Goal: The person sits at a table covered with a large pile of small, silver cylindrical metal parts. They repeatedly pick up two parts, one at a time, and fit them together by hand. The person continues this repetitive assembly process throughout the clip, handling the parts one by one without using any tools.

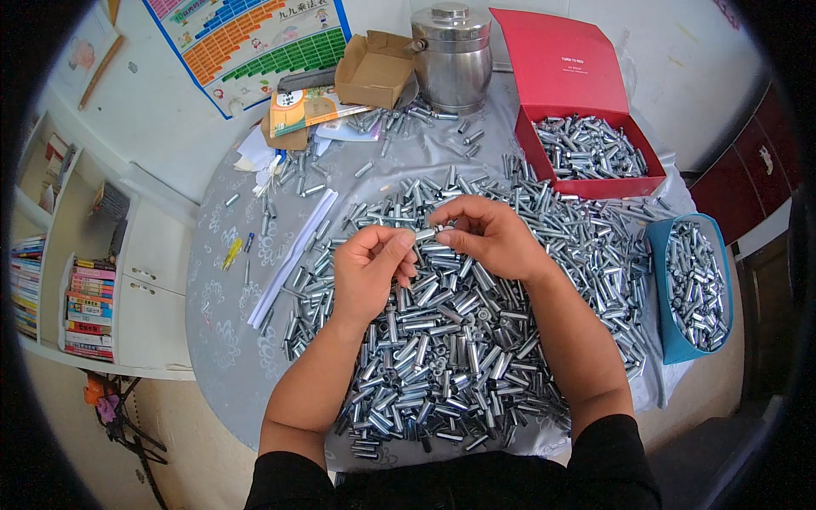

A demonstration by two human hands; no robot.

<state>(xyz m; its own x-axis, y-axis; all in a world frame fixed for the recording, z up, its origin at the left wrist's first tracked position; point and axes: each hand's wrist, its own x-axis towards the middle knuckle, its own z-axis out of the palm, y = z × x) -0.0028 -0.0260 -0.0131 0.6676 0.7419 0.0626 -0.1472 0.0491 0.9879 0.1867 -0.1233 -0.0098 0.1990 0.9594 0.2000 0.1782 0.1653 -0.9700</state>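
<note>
Above a large heap of loose metal sleeves [425, 374], my two hands meet fingertip to fingertip. Thumb and fingers of my left hand [372, 263] are closed on a short silvery metal sleeve [424, 235], which lies roughly level. My right hand [489, 236] pinches at the sleeve's right end; whether its fingertips hold a separate small part there is too small to tell. To the right of my right forearm the heap runs on into thinner metal bolts [595, 255].
An open red box [586, 189] full of metal parts stands at the far right. Nearer is a blue fabric bin [659, 293], also filled. A steel canister [452, 72], cardboard box [374, 72] and booklets [310, 110] sit at the back. A folded white strip [293, 255] borders the heap's left.
</note>
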